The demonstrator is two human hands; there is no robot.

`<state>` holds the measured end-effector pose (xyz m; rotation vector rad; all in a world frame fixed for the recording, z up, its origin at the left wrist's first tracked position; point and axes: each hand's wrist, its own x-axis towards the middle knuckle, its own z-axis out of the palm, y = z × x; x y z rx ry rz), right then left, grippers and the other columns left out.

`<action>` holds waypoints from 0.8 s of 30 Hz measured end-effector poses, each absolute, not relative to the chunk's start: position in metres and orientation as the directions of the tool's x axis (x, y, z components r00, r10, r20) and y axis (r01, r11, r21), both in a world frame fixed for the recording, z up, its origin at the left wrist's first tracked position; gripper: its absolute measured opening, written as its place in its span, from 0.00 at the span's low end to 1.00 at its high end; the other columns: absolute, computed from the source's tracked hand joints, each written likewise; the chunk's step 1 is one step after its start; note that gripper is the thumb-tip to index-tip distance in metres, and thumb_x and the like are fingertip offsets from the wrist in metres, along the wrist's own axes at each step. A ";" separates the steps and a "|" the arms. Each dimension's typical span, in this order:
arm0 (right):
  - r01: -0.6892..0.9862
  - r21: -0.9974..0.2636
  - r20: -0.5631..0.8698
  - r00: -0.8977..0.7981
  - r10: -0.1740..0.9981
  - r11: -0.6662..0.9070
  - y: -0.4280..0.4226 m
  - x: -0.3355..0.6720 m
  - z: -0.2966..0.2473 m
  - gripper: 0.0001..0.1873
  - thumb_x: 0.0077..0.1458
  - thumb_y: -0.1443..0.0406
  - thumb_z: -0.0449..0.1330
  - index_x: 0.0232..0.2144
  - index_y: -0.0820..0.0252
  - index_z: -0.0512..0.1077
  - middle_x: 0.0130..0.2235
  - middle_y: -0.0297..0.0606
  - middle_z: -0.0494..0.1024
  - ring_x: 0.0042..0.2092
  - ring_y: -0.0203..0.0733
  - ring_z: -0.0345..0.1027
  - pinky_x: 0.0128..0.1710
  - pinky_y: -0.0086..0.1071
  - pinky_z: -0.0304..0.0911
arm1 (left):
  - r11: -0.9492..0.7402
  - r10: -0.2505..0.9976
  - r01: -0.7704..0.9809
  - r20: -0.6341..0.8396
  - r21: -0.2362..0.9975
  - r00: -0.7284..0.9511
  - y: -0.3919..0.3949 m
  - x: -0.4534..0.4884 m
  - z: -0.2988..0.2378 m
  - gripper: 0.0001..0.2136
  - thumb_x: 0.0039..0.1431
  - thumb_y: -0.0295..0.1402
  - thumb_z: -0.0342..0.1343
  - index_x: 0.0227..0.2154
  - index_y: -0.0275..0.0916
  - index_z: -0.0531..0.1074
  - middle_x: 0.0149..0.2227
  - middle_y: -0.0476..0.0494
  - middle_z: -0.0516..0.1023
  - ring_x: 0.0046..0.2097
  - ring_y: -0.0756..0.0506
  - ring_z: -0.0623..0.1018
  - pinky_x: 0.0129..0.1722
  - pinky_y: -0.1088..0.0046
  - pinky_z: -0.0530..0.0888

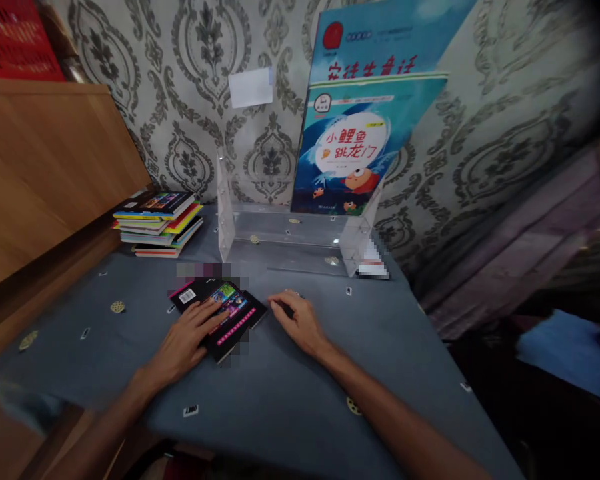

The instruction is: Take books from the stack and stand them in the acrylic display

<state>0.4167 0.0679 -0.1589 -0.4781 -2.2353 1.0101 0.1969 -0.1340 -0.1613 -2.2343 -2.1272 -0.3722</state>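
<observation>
A black book [235,327] with a barcode and colourful pictures lies flat on the cloth-covered table, its corners partly blurred by pixel blocks. My left hand [190,330] rests on this book, fingers stretched out across its cover. Just right of the book, apart from it, my right hand [300,323] lies on the table with its fingers curled in and the thumb close to the index finger. Nothing shows between those fingers. Behind both hands stands a clear acrylic rack [223,213]; a blue picture book [347,150] leans upright at its right side.
A stack of books [157,223] sits at the back left beside a wooden cabinet [45,153]. Another blue book [375,40] rises behind the picture book. A small white triangular object [373,263] is by the rack's right end. White paper [251,88] is on the patterned wall.
</observation>
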 end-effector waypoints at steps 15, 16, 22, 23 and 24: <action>0.052 -0.658 0.482 -0.737 0.473 0.751 0.091 0.431 -0.156 0.11 0.63 0.66 0.54 0.39 0.59 0.76 0.44 0.43 0.82 0.49 0.45 0.73 0.52 0.42 0.66 | -0.436 0.894 0.827 0.069 0.354 0.442 -0.087 0.242 -0.149 0.36 0.55 0.22 0.53 0.66 0.55 0.59 0.69 0.48 0.60 0.70 0.39 0.59 0.67 0.48 0.60; 0.058 -0.631 0.488 -0.746 0.454 0.774 0.092 0.432 -0.157 0.11 0.63 0.66 0.54 0.40 0.59 0.76 0.46 0.43 0.81 0.51 0.46 0.73 0.54 0.44 0.65 | -0.459 0.881 0.810 0.068 0.365 0.468 -0.081 0.243 -0.148 0.36 0.55 0.22 0.53 0.65 0.55 0.59 0.69 0.48 0.60 0.70 0.40 0.59 0.67 0.48 0.60; 0.213 -0.468 0.386 -0.824 0.415 0.858 0.093 0.435 -0.170 0.16 0.63 0.65 0.56 0.52 0.62 0.74 0.60 0.50 0.73 0.65 0.50 0.61 0.64 0.53 0.54 | -0.532 0.827 0.762 0.036 0.370 0.561 -0.051 0.247 -0.137 0.37 0.51 0.20 0.52 0.65 0.54 0.61 0.69 0.48 0.60 0.70 0.41 0.58 0.68 0.48 0.56; 0.238 -0.458 0.368 -0.826 0.427 0.857 0.093 0.435 -0.171 0.17 0.63 0.66 0.55 0.53 0.62 0.73 0.61 0.50 0.72 0.66 0.49 0.59 0.65 0.54 0.53 | -0.531 0.828 0.769 0.025 0.356 0.560 -0.049 0.246 -0.136 0.38 0.50 0.19 0.52 0.65 0.55 0.60 0.69 0.49 0.59 0.70 0.41 0.57 0.69 0.46 0.54; 0.263 -0.452 0.354 -0.824 0.442 0.852 0.091 0.435 -0.171 0.18 0.64 0.66 0.55 0.55 0.61 0.72 0.61 0.49 0.71 0.66 0.49 0.58 0.66 0.54 0.51 | -0.529 0.830 0.779 0.014 0.336 0.557 -0.048 0.245 -0.135 0.39 0.49 0.19 0.52 0.65 0.56 0.59 0.70 0.50 0.59 0.71 0.41 0.57 0.69 0.45 0.52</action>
